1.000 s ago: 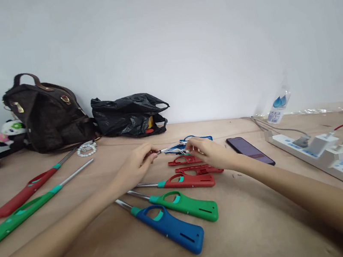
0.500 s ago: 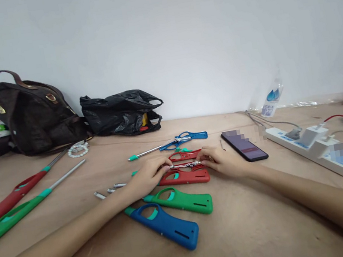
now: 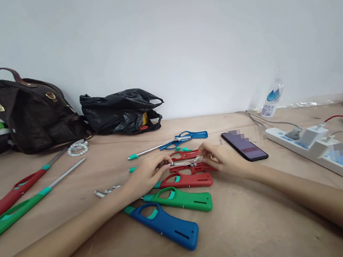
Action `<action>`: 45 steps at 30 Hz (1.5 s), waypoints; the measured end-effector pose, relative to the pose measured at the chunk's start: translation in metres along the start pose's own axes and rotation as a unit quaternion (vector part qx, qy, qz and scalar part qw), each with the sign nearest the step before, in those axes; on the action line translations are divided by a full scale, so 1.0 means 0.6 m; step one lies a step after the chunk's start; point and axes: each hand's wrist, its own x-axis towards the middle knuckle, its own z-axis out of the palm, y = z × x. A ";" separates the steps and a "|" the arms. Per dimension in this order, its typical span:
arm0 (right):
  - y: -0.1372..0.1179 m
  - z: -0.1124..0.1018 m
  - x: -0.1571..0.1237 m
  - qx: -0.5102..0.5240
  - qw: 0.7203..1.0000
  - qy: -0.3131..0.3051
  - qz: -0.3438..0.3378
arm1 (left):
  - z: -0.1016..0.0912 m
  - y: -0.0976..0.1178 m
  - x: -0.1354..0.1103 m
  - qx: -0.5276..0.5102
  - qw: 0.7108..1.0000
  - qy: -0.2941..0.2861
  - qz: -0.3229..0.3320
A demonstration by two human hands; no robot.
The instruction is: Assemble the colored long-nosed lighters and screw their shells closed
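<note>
Between my two hands stretches the lighter's inner assembly, slim parts with a pale tube or wire and a clear piece at the right end. My left hand pinches its left end. At the other end are the closed fingertips of my right hand. Just beneath and behind lie opened red lighter shell halves. Nearer me lie a closed red lighter, a green lighter and a blue lighter; my left forearm hides part of their metal tubes. Farther back rests an opened blue lighter.
A red lighter and a green lighter lie at left, near a bead bracelet. Behind are a dark bag and a black plastic bag. At right are a phone and a power strip with cables.
The inner assembly has risen slightly off the red shell, showing more of the shell below it. My right hand has lifted and tilted a little; my left hand has shifted slightly.
</note>
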 end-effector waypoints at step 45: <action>0.005 0.002 0.002 -0.047 0.999 0.002 0.000 | 0.011 -0.024 0.003 0.015 0.999 0.011 0.047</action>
